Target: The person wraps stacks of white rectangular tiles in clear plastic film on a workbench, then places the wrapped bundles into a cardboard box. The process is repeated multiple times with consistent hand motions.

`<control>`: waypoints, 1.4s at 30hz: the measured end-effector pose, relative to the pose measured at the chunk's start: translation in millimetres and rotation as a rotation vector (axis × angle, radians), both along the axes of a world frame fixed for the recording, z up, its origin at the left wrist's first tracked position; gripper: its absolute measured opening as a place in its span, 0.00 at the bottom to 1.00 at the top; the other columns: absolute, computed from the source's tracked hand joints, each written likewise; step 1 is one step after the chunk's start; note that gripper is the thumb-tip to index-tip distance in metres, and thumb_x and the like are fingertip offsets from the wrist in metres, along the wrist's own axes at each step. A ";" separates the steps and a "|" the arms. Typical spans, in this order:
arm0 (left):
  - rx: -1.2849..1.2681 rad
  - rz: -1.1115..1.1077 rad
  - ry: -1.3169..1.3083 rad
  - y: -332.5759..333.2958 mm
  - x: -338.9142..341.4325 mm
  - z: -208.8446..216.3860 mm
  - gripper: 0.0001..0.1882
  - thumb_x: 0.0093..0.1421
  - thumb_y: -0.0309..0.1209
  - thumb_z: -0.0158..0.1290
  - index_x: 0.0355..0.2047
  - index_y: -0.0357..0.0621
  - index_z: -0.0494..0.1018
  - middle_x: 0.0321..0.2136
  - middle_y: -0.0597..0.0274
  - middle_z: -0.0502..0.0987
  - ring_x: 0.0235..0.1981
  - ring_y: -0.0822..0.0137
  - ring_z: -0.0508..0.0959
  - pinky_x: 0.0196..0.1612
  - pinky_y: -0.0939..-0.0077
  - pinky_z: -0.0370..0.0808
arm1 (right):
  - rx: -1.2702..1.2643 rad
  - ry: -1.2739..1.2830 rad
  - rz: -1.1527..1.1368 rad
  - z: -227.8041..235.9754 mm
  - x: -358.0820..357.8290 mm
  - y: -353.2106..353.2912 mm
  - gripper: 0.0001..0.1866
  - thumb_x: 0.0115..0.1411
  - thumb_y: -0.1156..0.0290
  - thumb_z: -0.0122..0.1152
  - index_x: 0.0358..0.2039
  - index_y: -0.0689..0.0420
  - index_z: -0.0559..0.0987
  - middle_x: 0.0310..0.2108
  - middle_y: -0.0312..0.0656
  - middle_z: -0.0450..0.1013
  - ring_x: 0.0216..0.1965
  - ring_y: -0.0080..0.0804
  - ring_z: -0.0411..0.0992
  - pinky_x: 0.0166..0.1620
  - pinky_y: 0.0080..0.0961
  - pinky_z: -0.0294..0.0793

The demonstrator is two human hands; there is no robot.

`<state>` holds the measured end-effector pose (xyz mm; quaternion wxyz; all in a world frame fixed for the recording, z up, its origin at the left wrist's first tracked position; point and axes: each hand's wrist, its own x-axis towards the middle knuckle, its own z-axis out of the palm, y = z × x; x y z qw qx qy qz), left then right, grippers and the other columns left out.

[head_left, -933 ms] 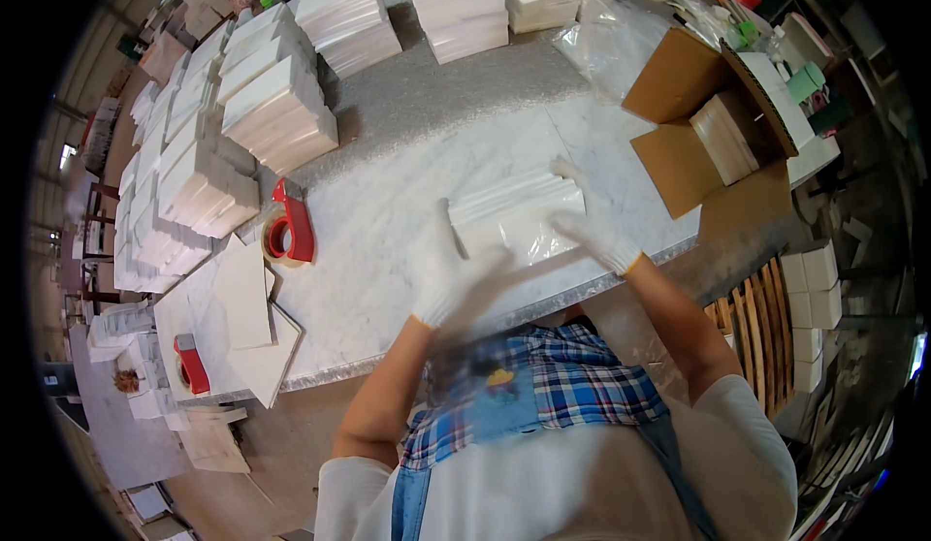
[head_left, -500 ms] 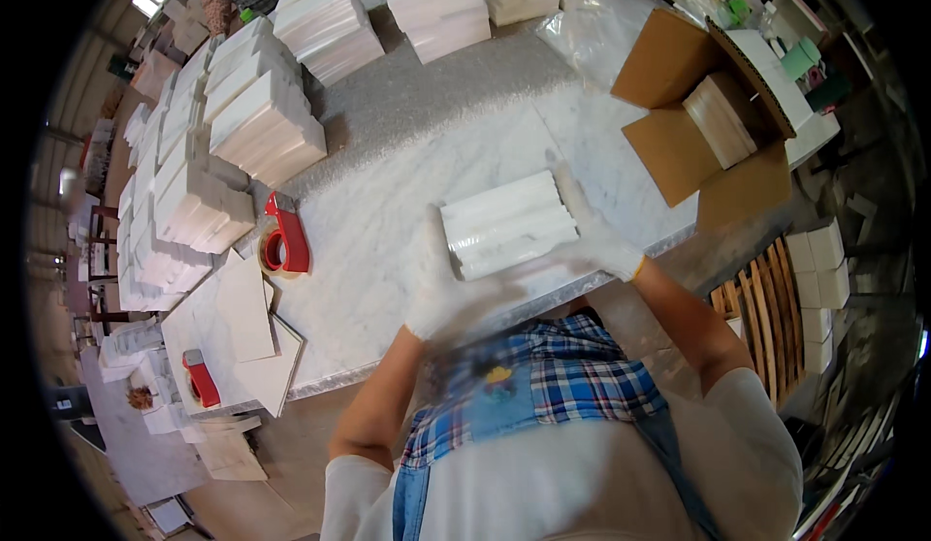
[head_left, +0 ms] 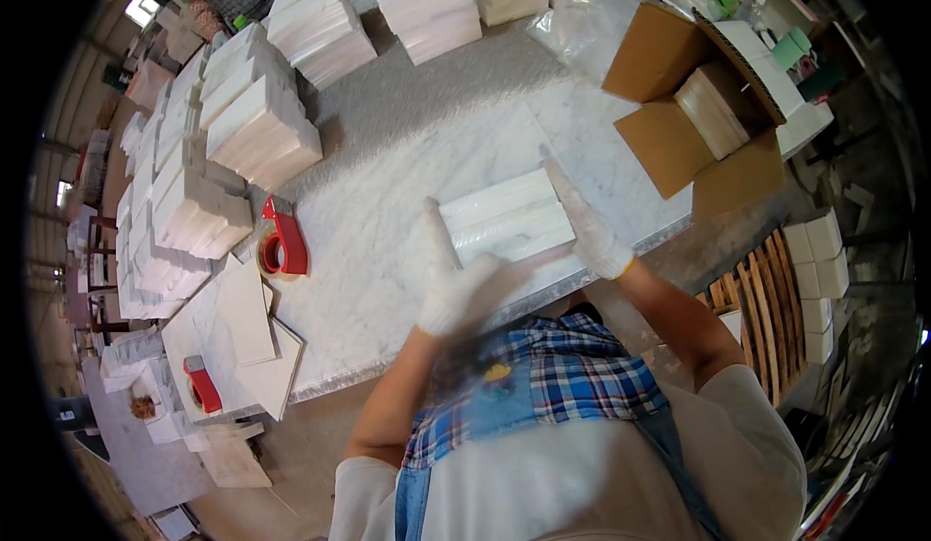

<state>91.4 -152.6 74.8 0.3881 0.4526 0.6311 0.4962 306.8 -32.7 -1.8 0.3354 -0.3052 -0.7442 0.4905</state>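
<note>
A block of white marble strips (head_left: 509,219) lies on the pale marble slab (head_left: 373,294) in front of me. My left hand (head_left: 454,284), in a white glove, presses on its left end, with the thumb side blurred along the near edge. My right hand (head_left: 590,231), gloved the same way, lies along the right end with the fingers reaching toward the far corner. Both hands clasp the block between them. The undersides of the fingers are hidden.
Stacks of wrapped white tiles (head_left: 264,134) line the left and far sides. A red tape dispenser (head_left: 295,248) stands on the slab's left, near loose flat tiles (head_left: 244,323) and another red dispenser (head_left: 202,386). An open cardboard box (head_left: 664,151) holding tiles sits at right.
The block's right end, stepped before, now looks straighter. My left hand has shifted slightly right along the near edge, and my right hand has drawn in slightly left.
</note>
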 end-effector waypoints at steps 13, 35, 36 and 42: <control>0.012 -0.427 1.286 51.6 16.2 30.3 0.60 0.44 0.69 0.65 0.63 0.32 0.64 0.54 0.41 0.73 0.56 0.43 0.72 0.60 0.48 0.64 | 0.092 -0.529 0.213 59.1 15.5 29.0 0.75 0.38 0.54 0.83 0.77 0.62 0.42 0.74 0.64 0.51 0.73 0.58 0.55 0.73 0.37 0.59; -0.008 0.006 -0.156 -61.9 -97.5 -81.8 0.72 0.38 0.37 0.73 0.74 0.37 0.35 0.67 0.45 0.61 0.66 0.52 0.67 0.69 0.61 0.65 | 0.937 -0.412 0.604 146.5 -168.2 -36.6 0.50 0.31 0.50 0.75 0.61 0.50 0.77 0.48 0.53 0.78 0.51 0.50 0.75 0.56 0.49 0.68; 0.037 0.032 -0.133 -61.8 -95.0 -80.2 0.73 0.37 0.36 0.74 0.74 0.38 0.35 0.67 0.45 0.61 0.66 0.52 0.67 0.69 0.61 0.65 | 0.939 -0.406 0.608 145.8 -169.7 -37.9 0.51 0.31 0.49 0.76 0.61 0.51 0.76 0.48 0.53 0.77 0.52 0.50 0.75 0.56 0.48 0.68; -0.026 0.091 -0.183 -65.4 -89.6 -54.0 0.74 0.32 0.36 0.74 0.74 0.40 0.37 0.64 0.48 0.64 0.65 0.54 0.68 0.68 0.61 0.66 | 0.857 -0.161 0.553 139.2 -149.6 -32.9 0.60 0.31 0.49 0.79 0.67 0.59 0.68 0.58 0.59 0.68 0.59 0.56 0.67 0.62 0.44 0.66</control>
